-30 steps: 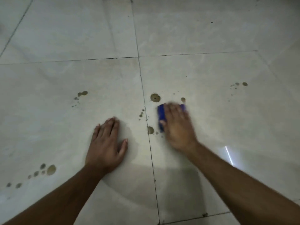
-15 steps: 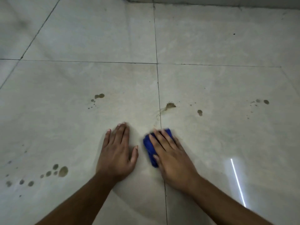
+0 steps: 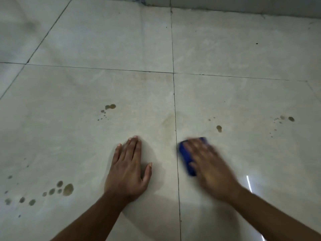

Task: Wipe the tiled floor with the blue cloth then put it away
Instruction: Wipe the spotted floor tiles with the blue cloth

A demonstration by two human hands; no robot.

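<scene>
Wiping is under way, judged well short of done. The right hand (image 3: pixel 211 164), blurred, presses the blue cloth (image 3: pixel 186 158) flat on the tiled floor (image 3: pixel 243 49) with straight fingers, just right of a grout line (image 3: pixel 175 136). The left hand (image 3: pixel 128 168) rests flat, fingers spread. A faint smear (image 3: pixel 167 121) sits near the line. Brown spots remain: one (image 3: pixel 219 128) beyond the cloth, clusters far right (image 3: pixel 291 118), upper left (image 3: pixel 110 106), lower left (image 3: pixel 67 189). Nothing blocks the way.

- Glossy pale grey tiled floor (image 3: pixel 243 49) with thin dark grout lines (image 3: pixel 173 101).
- Brown droplet stains (image 3: pixel 67 189) scattered about.
- Bright streak of reflected light (image 3: pixel 249 184) at lower right.
</scene>
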